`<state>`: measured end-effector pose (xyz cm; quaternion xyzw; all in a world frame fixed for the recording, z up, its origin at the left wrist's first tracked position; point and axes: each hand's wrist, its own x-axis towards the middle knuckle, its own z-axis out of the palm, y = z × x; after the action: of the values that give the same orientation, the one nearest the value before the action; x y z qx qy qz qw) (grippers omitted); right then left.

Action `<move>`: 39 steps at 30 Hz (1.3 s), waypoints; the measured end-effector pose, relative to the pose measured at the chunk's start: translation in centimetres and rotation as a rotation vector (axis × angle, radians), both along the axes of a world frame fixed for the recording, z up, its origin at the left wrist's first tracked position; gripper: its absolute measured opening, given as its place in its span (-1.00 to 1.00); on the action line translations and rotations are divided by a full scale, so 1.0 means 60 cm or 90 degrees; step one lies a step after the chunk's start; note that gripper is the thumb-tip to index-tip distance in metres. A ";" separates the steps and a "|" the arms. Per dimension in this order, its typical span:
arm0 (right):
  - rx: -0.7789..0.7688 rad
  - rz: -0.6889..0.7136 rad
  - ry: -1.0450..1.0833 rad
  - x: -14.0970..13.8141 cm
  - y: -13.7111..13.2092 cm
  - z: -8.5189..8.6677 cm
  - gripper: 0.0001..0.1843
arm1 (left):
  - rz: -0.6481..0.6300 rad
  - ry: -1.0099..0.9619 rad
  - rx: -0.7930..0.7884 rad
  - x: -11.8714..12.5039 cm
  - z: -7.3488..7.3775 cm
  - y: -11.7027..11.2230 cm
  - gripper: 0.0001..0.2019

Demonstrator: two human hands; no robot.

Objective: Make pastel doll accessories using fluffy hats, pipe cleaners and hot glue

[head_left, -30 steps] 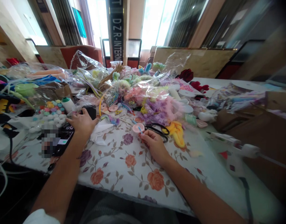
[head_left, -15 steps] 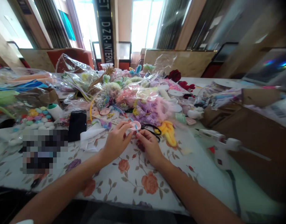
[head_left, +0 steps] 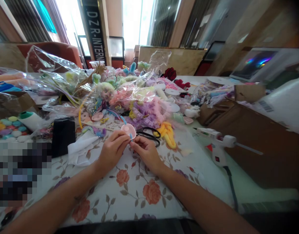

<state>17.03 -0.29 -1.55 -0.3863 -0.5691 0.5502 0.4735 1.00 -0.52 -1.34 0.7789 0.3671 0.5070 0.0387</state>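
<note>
A small pink round dish-like piece (head_left: pixel 127 128) with little holes sits just above my fingertips. A fuzzy blue pipe cleaner (head_left: pixel 123 120) passes through it, one length sticking out behind and a short end showing in front. My left hand (head_left: pixel 114 148) is closed, its fingertips pinching at the front end of the pipe cleaner, below the pink piece. Close beside it, my right hand (head_left: pixel 146 152) pinches at the same spot; its exact hold on the pipe cleaner is partly hidden by the fingers. Black-handled scissors (head_left: pixel 149 134) lie just behind my right hand.
A glue gun (head_left: pixel 219 138) lies at right before a cardboard box (head_left: pixel 251 143). Yellow fuzzy stems (head_left: pixel 168 136) rest near the scissors. At left are a black phone (head_left: pixel 63 137) and white cloth (head_left: pixel 82 148). Craft materials and clear wrap (head_left: pixel 129 91) pile up behind.
The view has turned right. My left fingers have shifted from the pink piece's edge to the pipe cleaner's front end, and the pink piece now shows more of its face.
</note>
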 end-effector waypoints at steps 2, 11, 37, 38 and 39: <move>-0.007 -0.013 -0.003 0.000 0.000 0.001 -0.76 | 0.011 0.028 0.035 0.001 -0.001 -0.002 -0.87; 0.041 -0.038 -0.021 0.000 -0.002 0.003 -0.80 | 0.026 0.053 0.049 0.010 -0.007 -0.009 -0.87; 0.054 -0.004 -0.011 0.006 -0.006 0.013 -0.82 | 0.004 0.028 0.013 0.012 -0.012 -0.017 -0.86; 0.055 -0.003 -0.011 0.006 -0.006 0.014 -0.82 | 0.004 0.027 0.011 0.012 -0.012 -0.017 -0.86; 0.057 -0.003 -0.011 0.006 -0.006 0.014 -0.82 | 0.005 0.026 0.011 0.012 -0.012 -0.016 -0.86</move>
<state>17.37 -0.67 -0.70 -0.3711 -0.5960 0.5198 0.4866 1.71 -1.49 -2.07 0.7879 0.3664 0.4944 0.0227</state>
